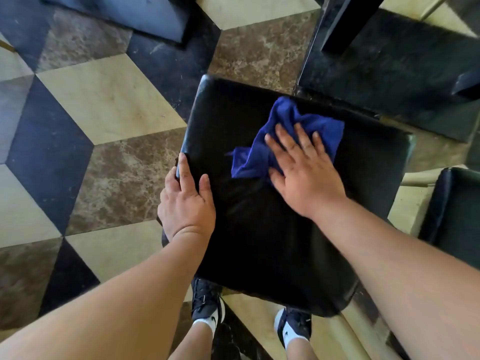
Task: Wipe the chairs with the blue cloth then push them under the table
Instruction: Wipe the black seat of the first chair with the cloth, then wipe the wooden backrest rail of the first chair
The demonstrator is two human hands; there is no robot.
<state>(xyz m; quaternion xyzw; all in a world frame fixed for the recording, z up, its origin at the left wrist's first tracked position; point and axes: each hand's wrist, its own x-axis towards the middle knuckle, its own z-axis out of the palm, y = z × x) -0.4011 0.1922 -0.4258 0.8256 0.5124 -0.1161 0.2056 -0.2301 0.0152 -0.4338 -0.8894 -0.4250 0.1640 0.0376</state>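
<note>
A black padded chair seat (259, 229) fills the middle of the head view, seen from above. A crumpled blue cloth (319, 126) lies on the far half of the seat. My right hand (304, 172) lies flat on the cloth with its fingers spread, pressing it against the seat. My left hand (185, 201) grips the seat's left edge, thumb on top and fingers curled over the side. The black table base (405, 79) with its column stands just beyond the seat at the upper right.
A second black seat (457, 216) shows at the right edge, and another dark piece of furniture (124, 14) at the top left. The floor (109, 100) is patterned in cream, brown and black tiles. My two shoes (207, 305) stand at the seat's near edge.
</note>
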